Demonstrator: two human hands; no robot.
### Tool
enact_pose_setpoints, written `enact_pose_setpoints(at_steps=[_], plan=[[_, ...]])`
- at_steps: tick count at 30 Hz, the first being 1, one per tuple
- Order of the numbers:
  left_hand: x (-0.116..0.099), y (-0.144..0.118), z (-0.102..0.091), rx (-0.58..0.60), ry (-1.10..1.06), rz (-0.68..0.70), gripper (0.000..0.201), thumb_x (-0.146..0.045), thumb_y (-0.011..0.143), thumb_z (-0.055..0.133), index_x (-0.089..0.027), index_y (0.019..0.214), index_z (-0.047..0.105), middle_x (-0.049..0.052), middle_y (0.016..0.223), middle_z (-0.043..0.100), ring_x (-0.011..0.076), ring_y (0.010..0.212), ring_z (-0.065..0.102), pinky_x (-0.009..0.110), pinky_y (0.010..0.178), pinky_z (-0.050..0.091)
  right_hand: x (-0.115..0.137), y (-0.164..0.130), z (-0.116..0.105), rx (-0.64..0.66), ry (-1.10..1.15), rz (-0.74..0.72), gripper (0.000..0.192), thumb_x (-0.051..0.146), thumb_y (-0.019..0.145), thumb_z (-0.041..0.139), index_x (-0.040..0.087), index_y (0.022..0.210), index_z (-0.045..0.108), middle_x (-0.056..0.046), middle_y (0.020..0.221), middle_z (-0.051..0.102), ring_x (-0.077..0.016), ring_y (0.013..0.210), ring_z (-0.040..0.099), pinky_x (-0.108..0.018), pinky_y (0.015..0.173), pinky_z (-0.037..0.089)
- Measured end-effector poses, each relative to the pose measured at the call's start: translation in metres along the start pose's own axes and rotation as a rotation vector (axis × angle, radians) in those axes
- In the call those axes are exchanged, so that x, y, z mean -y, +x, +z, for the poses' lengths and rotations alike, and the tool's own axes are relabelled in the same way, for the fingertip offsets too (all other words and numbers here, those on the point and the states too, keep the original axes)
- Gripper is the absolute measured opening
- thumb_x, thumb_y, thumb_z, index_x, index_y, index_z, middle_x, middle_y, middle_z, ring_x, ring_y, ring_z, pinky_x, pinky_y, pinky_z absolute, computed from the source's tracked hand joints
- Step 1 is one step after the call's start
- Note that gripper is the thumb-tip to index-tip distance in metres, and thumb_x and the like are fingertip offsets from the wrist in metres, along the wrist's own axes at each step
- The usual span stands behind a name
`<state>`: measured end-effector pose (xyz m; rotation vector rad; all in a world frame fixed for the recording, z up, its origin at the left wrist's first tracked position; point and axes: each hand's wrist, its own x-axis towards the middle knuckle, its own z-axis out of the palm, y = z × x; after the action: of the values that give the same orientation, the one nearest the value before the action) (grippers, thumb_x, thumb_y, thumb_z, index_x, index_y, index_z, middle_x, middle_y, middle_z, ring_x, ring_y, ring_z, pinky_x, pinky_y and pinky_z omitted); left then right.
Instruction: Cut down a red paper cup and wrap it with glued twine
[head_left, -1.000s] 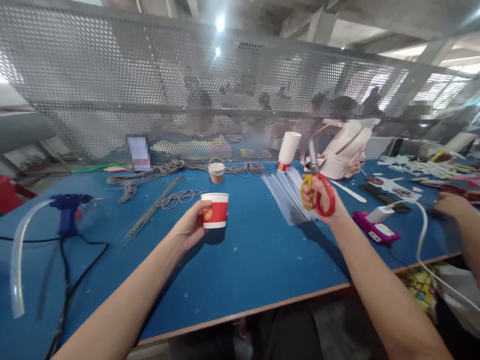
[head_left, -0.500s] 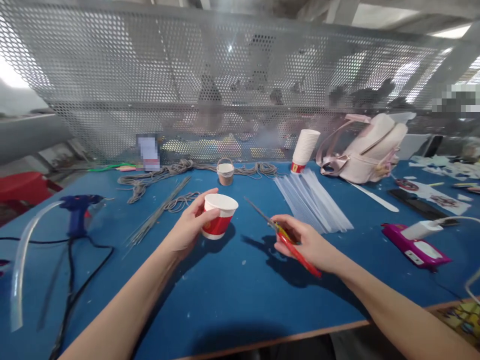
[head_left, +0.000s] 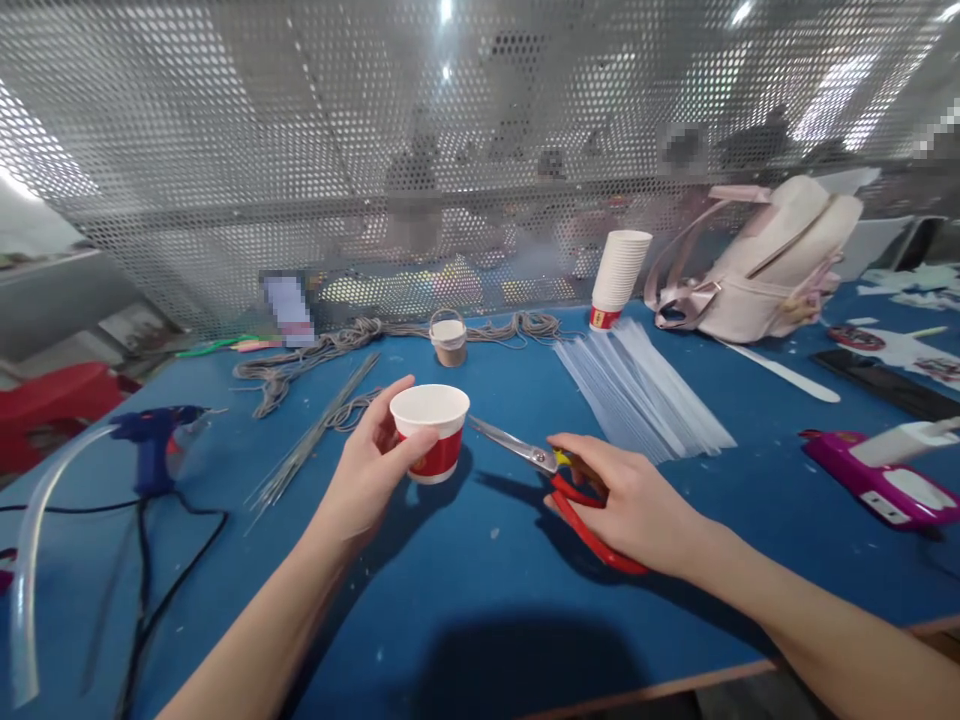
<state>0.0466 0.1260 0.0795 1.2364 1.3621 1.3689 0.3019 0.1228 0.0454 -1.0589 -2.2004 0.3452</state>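
My left hand [head_left: 375,460] is closed around a red and white paper cup [head_left: 442,458], held upright a little above the blue table. My right hand [head_left: 622,495] grips a pair of scissors [head_left: 531,455] by the red handles. The blades point left, with their tips close to the cup's right side; whether they touch it I cannot tell. Behind the cup stands a small bucket-like cup with a handle [head_left: 448,345], wrapped in brown at the bottom. Grey cord [head_left: 330,345] lies in loose bundles on both sides of it.
At left, a blue glue gun [head_left: 154,440] stands with its cable. Thin wires [head_left: 311,435] lie beside my left hand. To the right are clear plastic strips [head_left: 645,395], stacked paper cups [head_left: 621,275], a pale backpack [head_left: 772,270] and a purple power strip [head_left: 881,490]. A perforated metal screen [head_left: 337,160] rises behind.
The scissors have turned to point more directly left, and their tips are nearer the cup. My left hand still holds the cup, now slightly further left. The camera view has shifted.
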Motion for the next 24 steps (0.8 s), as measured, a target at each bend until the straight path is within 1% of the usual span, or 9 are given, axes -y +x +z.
enact_pose_setpoints(at_steps=[2,6,9,11,13,16,19,21,24], plan=[[0.0,0.001,0.0,-0.025,0.069,0.026,0.075,-0.044,0.065,0.076,-0.023,0.131,0.049,0.01,0.129,0.059,0.0297,0.117,0.055,0.042,0.097,0.045,-0.001,0.001,0.0,0.004,-0.037,-0.002,0.041,0.031,0.083,0.061,0.013,0.119,0.054,-0.011,0.098,0.068,-0.0228,0.079,0.066,-0.036,0.067,0.055],[0.001,0.004,-0.004,-0.063,0.199,0.131,0.073,-0.043,0.063,0.077,-0.022,0.128,0.05,0.01,0.128,0.058,0.028,0.115,0.056,0.04,0.095,0.046,-0.003,0.002,0.001,0.001,-0.083,-0.011,0.041,0.03,0.083,0.06,0.012,0.12,0.054,-0.011,0.1,0.068,-0.0233,0.081,0.066,-0.037,0.068,0.055],[0.0,0.005,-0.005,-0.084,0.202,0.152,0.073,-0.041,0.062,0.078,-0.022,0.126,0.05,0.009,0.125,0.06,0.0269,0.112,0.058,0.039,0.094,0.046,-0.005,0.002,0.002,-0.002,-0.097,-0.009,0.041,0.029,0.083,0.061,0.012,0.119,0.054,-0.011,0.099,0.069,-0.0234,0.081,0.067,-0.037,0.068,0.055],[-0.001,0.004,-0.004,-0.072,0.128,0.102,0.07,-0.042,0.063,0.077,-0.023,0.125,0.051,0.008,0.118,0.063,0.0262,0.107,0.06,0.038,0.089,0.049,-0.005,0.003,0.003,0.004,-0.082,0.004,0.04,0.029,0.082,0.061,0.013,0.119,0.055,-0.011,0.098,0.069,-0.0228,0.08,0.067,-0.036,0.068,0.056],[-0.002,0.002,-0.003,-0.032,0.04,0.031,0.065,-0.043,0.064,0.076,-0.024,0.123,0.054,0.006,0.108,0.067,0.0249,0.1,0.063,0.034,0.081,0.052,-0.004,0.003,0.003,0.011,-0.055,0.016,0.04,0.029,0.083,0.06,0.013,0.119,0.055,-0.01,0.099,0.069,-0.0219,0.081,0.067,-0.035,0.07,0.056],[-0.001,0.001,-0.001,0.053,-0.024,-0.078,0.05,-0.045,0.067,0.074,-0.025,0.111,0.062,0.004,0.101,0.068,0.0217,0.088,0.065,0.029,0.067,0.053,-0.003,0.004,0.002,0.012,-0.059,0.042,0.041,0.03,0.083,0.06,0.015,0.12,0.054,-0.01,0.103,0.068,-0.0225,0.086,0.067,-0.036,0.074,0.055],[0.003,0.002,0.0,0.102,-0.06,-0.176,0.036,-0.043,0.065,0.076,-0.022,0.093,0.068,0.006,0.117,0.064,0.0187,0.085,0.064,0.025,0.062,0.05,-0.001,0.005,0.0,0.039,-0.098,0.124,0.042,0.032,0.082,0.06,0.018,0.121,0.053,-0.009,0.108,0.068,-0.0241,0.091,0.066,-0.038,0.076,0.055],[0.006,0.004,0.002,0.098,-0.085,-0.231,0.034,-0.041,0.063,0.078,-0.021,0.089,0.069,0.006,0.127,0.06,0.0178,0.089,0.063,0.024,0.065,0.05,0.001,0.007,-0.002,0.08,-0.11,0.191,0.042,0.033,0.082,0.059,0.02,0.121,0.053,-0.007,0.111,0.067,-0.0244,0.094,0.066,-0.039,0.078,0.055],[0.009,0.005,0.004,0.087,-0.092,-0.278,0.034,-0.04,0.061,0.08,-0.019,0.086,0.072,0.009,0.131,0.058,0.0184,0.092,0.063,0.025,0.068,0.049,0.002,0.009,-0.002,0.124,-0.12,0.268,0.042,0.034,0.081,0.058,0.022,0.121,0.053,-0.006,0.117,0.065,-0.0251,0.101,0.064,-0.042,0.084,0.053]])
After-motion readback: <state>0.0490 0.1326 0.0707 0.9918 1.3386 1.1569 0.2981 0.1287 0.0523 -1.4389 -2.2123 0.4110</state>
